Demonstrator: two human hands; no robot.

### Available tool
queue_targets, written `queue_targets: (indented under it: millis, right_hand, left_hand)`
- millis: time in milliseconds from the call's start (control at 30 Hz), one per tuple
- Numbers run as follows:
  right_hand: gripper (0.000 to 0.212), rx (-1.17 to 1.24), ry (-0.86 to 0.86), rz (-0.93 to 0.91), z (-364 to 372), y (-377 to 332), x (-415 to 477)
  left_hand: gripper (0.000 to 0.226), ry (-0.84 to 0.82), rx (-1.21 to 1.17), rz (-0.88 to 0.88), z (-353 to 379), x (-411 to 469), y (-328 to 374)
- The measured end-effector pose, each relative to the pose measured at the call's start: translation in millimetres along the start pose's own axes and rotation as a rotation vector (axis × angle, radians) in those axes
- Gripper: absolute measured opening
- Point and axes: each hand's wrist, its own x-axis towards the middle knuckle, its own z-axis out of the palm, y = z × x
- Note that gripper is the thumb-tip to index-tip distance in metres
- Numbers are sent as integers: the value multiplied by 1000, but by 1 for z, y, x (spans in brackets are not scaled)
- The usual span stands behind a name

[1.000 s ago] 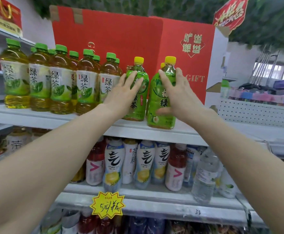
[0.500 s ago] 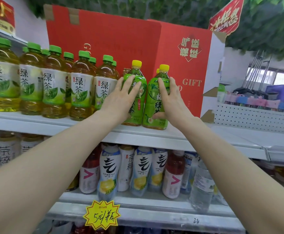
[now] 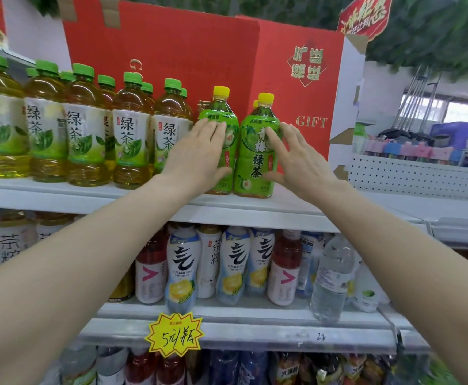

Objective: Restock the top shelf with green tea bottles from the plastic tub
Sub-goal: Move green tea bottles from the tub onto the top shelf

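Note:
Two green-labelled tea bottles with yellow caps stand upright side by side on the white top shelf (image 3: 282, 215). My left hand (image 3: 196, 159) lies with straight fingers against the left bottle (image 3: 228, 145), covering much of its label. My right hand (image 3: 296, 159) has spread, straight fingers touching the right side of the right bottle (image 3: 255, 159). A third yellow cap peeks out behind the right bottle. The plastic tub is out of view.
A row of several green-capped tea bottles (image 3: 85, 134) fills the shelf to the left. A big red gift box (image 3: 171, 51) stands behind the bottles. Mixed drink bottles (image 3: 238, 265) crowd the lower shelf, with a yellow price tag (image 3: 175, 336) on its edge.
Both hands have loosened from the two yellow-capped bottles, fingers now straighter. The bottles stand set on the shelf close together. The camera has moved nearer.

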Motion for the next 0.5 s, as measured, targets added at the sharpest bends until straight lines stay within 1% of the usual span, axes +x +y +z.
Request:
queue_targets:
  millis: [67, 167, 267, 367, 500]
  right_hand:
    - [83, -52, -5, -12, -3, 7, -19]
    - [74, -96, -37, 11, -5, 18, -58]
    - [71, -157, -95, 33, -9, 29, -108]
    - [68, -183, -171, 64, -21, 43, -159]
    - [63, -236, -238, 129, -30, 72, -233]
  left_hand:
    - [81, 59, -30, 59, -6, -9, 10]
    - [71, 89, -88, 149, -8, -24, 33]
    - [65, 59, -161, 219, -1, -42, 67]
    - [62, 15, -243, 312, 6, -57, 108]
    - [59, -40, -337, 388, 22, -76, 168]
